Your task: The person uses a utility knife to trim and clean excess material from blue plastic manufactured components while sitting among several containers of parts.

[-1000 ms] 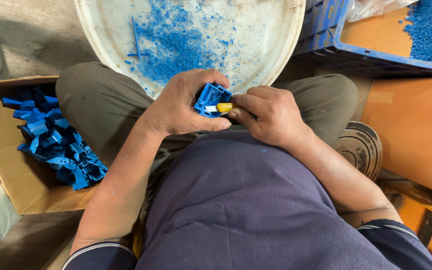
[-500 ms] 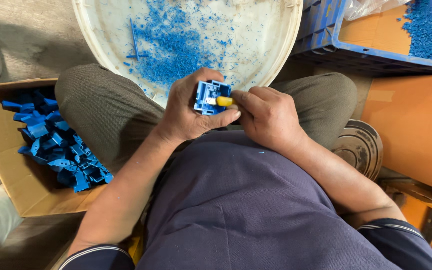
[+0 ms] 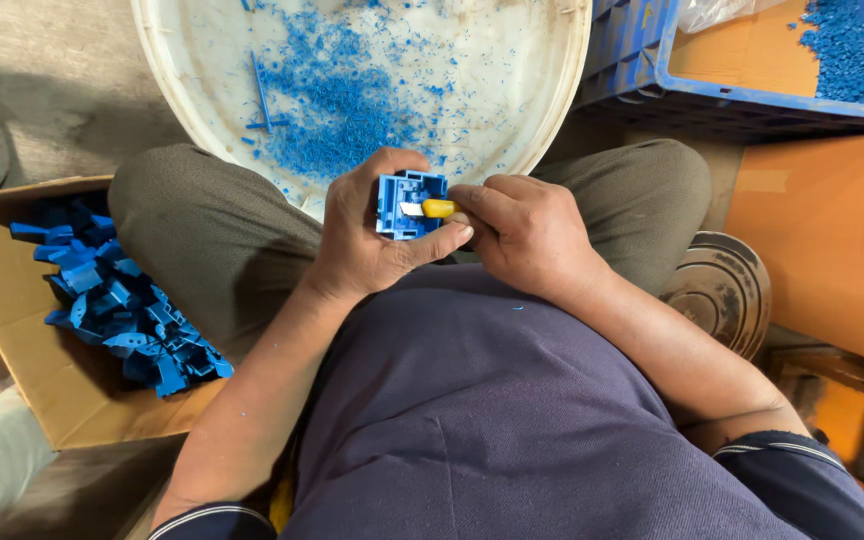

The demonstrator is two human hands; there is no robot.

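From the head view I see my left hand [image 3: 372,235] clenched around a small blue plastic box part [image 3: 409,203], thumb laid along its lower edge, holding it over my lap just in front of the near rim of the white round basin [image 3: 562,110]. My right hand [image 3: 527,235] has its grip closed on a yellow-handled knife [image 3: 439,208], whose short blade lies against the open face of the blue part. The two hands touch each other at the fingertips.

Blue plastic shavings [image 3: 337,100] lie scattered over the basin's floor, thickest toward its left half. By my left knee, an open cardboard box [image 3: 12,370] holds a heap of blue plastic parts [image 3: 117,300], piled against its far side. Beyond my right knee, a blue crate [image 3: 672,80] sits at the upper right, with more blue granules [image 3: 837,45] in its right corner. A dark round disc [image 3: 717,290] lies on the floor just beside my right thigh.
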